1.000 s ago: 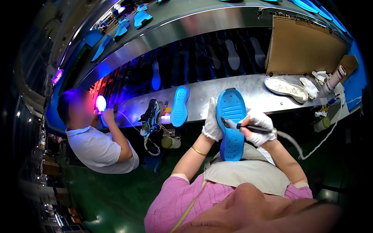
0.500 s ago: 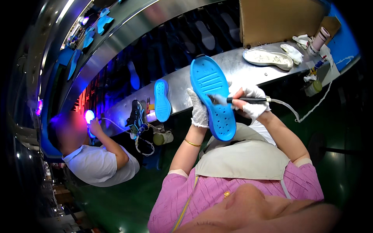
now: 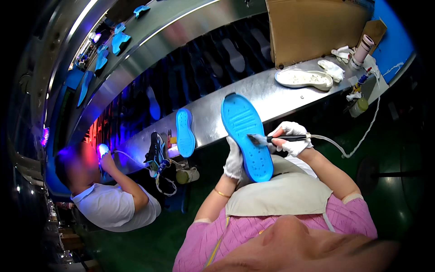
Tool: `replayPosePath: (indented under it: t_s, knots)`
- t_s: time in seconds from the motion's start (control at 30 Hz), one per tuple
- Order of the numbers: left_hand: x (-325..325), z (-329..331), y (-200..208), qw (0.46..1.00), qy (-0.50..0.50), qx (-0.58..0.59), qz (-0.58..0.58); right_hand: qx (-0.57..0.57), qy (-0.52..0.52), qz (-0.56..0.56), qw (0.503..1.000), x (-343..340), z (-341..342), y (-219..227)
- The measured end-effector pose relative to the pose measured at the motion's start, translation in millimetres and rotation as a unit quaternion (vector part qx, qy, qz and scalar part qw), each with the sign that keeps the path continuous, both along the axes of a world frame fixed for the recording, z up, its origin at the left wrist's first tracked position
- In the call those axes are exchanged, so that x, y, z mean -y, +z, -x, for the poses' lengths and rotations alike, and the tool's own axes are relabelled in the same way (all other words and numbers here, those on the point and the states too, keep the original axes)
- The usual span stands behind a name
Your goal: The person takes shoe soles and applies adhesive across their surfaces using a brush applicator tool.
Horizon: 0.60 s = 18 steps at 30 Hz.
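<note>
Blue sole [image 3: 240, 129], brushing seems unfinished
Left hand [image 3: 233, 159] grasps its edge, right hand [image 3: 295, 144] the brush [image 3: 294, 137]; bristles [image 3: 258, 140], left of this grip, reach mid-sole; finished area is unclear.

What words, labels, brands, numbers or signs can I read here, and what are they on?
None can be read clearly.
Blue shoe sole in the left hand: ridges and holes; any lettering is too small.
White shoe sole: dark marks, too small to call writing.
Pale pink cylinder: any print is too blurred.
Cardboard sheet: nothing legible.
</note>
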State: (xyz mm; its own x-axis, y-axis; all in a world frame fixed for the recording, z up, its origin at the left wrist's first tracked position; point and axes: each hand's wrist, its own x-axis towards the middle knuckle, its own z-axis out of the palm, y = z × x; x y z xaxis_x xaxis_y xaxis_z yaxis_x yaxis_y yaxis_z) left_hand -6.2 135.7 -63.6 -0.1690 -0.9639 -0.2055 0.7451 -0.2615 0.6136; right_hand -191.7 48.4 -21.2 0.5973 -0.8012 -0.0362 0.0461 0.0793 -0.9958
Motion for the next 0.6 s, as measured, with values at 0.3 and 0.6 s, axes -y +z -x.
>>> replayPosePath:
  t_s: [0.3,0.6]
  knots:
    - [61.9,-10.5,16.8,0.982,0.172,-0.055,0.061,0.106,0.008,0.082,0.991,17.4,-21.8,13.7]
    - [91.7,-28.7,31.6,0.917,0.11,-0.238,0.301,0.113,0.063,0.005,0.992,4.0,-32.4,38.1]
